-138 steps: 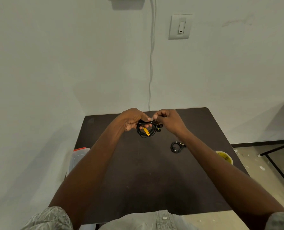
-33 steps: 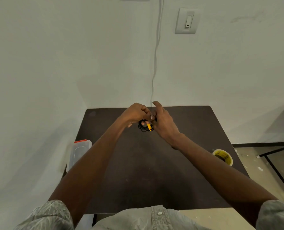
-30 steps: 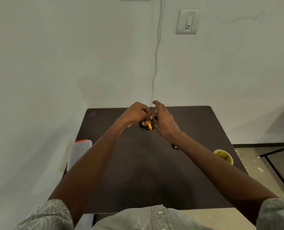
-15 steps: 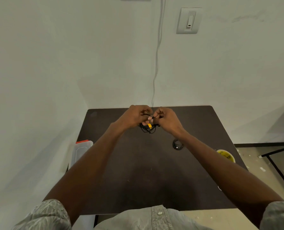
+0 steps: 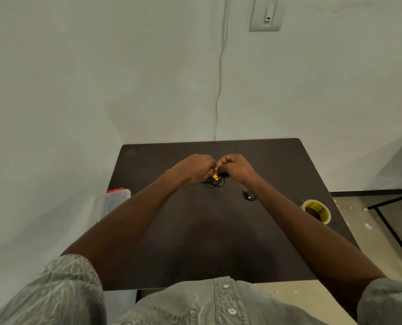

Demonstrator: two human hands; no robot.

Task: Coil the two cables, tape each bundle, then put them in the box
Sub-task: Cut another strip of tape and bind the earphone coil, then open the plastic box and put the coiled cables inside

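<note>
Since half a second ago your view has tipped slightly downward, while your left hand (image 5: 196,168) and right hand (image 5: 236,167) stay knuckle to knuckle, fingers curled round the black cable bundle (image 5: 215,181) with its yellow tape. At four o'clock from them lies the second coil (image 5: 249,196), on the table (image 5: 207,231); the box (image 5: 115,201) sits at eight o'clock, the tape roll (image 5: 317,211) farther out at four.

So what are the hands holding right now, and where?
Both hands, left and right, pinch the black cable bundle at its top, just above the yellow tape.
</note>
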